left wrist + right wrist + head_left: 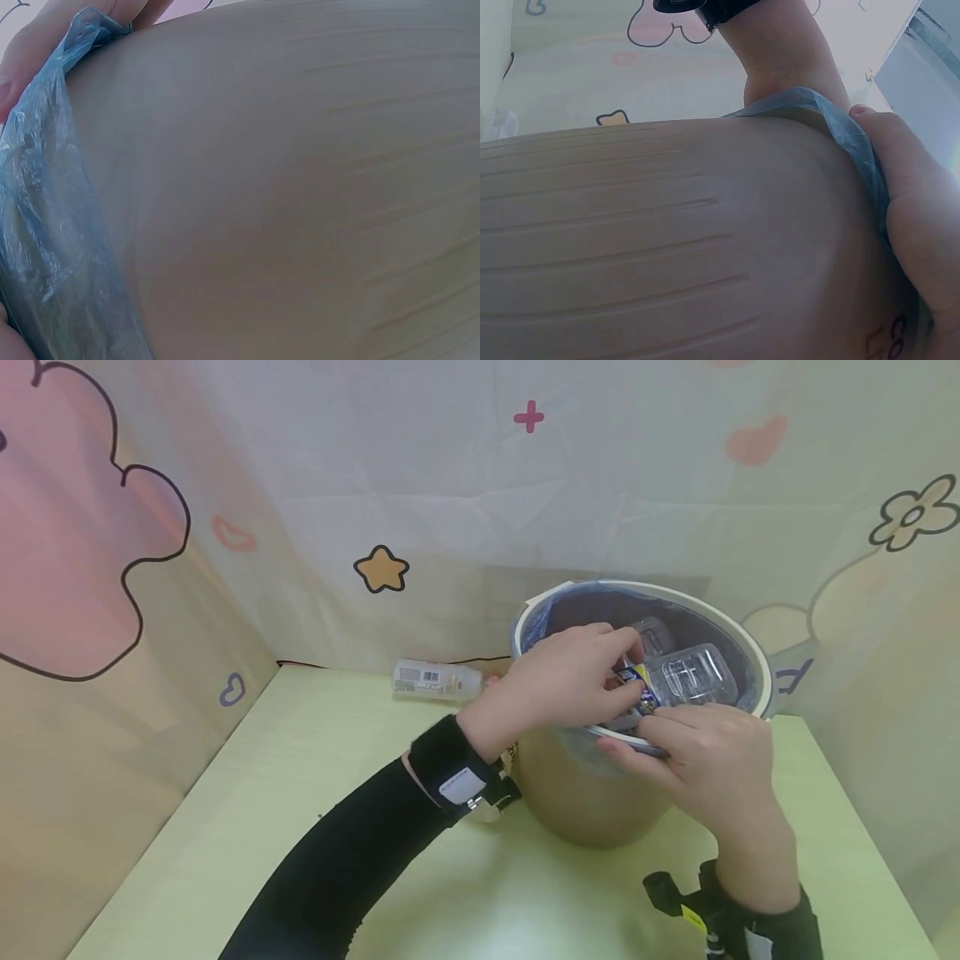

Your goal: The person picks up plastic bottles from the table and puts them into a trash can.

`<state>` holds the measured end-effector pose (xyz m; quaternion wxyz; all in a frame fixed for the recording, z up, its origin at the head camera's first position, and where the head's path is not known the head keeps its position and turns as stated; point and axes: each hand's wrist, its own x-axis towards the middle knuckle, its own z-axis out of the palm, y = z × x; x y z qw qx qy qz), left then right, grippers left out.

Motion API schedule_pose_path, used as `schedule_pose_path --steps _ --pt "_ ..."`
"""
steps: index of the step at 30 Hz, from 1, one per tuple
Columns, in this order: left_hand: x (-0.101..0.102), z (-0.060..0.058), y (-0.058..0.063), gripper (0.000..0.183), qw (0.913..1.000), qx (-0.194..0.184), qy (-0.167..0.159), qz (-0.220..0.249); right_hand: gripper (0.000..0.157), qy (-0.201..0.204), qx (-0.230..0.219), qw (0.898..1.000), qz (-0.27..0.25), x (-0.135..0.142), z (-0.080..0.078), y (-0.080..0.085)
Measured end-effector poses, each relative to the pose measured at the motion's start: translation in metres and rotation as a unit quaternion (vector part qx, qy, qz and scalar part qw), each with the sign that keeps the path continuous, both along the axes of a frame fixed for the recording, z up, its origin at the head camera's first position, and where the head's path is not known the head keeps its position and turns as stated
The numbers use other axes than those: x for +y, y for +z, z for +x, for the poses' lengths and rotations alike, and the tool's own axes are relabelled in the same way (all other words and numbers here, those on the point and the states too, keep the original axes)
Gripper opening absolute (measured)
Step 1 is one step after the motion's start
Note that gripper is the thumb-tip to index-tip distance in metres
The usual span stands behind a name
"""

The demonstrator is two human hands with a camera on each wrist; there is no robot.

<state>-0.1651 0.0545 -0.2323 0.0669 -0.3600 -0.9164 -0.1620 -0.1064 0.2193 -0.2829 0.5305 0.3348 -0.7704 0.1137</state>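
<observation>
A beige waste bin (600, 802) with a white rim and a blue plastic bag (551, 610) inside stands right of centre. Several clear plastic bottles lie in it, one (693, 675) with a blue and yellow label. My left hand (562, 681) reaches over the bin's left side, its thumb and index finger curled about the labelled part of that bottle. At the near edge, my right hand (708, 756) grips the bag-covered rim, thumb outside and fingers over the top. The right wrist view shows this right thumb (900, 157) against the folded bag (866, 161).
On the table (262, 777), a clear bottle (435, 681) lies on its side by the back wall, left of the bin. Under my left wrist is another clear item (489, 812), mostly hidden. Patterned cloth walls (420, 460) stand behind and at both sides.
</observation>
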Motion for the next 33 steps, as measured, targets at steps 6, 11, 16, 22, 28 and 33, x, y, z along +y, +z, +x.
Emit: schedule_pose_path --steps 6,11,16,22,28,33 --pt "0.000 0.001 0.001 0.023 1.0000 -0.002 0.003 0.001 0.055 -0.002 0.001 1.000 -0.001 0.001 -0.001 -0.001" --pt "0.000 0.002 0.001 0.024 0.9998 0.005 0.005 0.016 0.054 -0.003 0.002 1.000 0.001 0.001 -0.001 -0.001" --pt "-0.002 0.001 0.000 0.025 0.9989 0.017 0.004 0.043 0.053 -0.005 -0.001 1.000 0.005 0.001 -0.001 -0.001" --pt "-0.004 0.000 -0.001 0.023 0.9965 0.041 -0.004 0.073 0.054 -0.005 0.000 1.000 0.005 0.001 -0.001 -0.001" --pt "-0.007 -0.001 -0.001 0.020 0.9881 0.088 -0.023 0.125 0.054 -0.003 0.001 1.000 0.006 0.001 -0.002 -0.002" --pt "-0.014 -0.002 0.002 0.019 0.9767 0.138 -0.017 0.164 0.054 -0.006 -0.003 1.000 0.009 0.002 -0.003 -0.003"
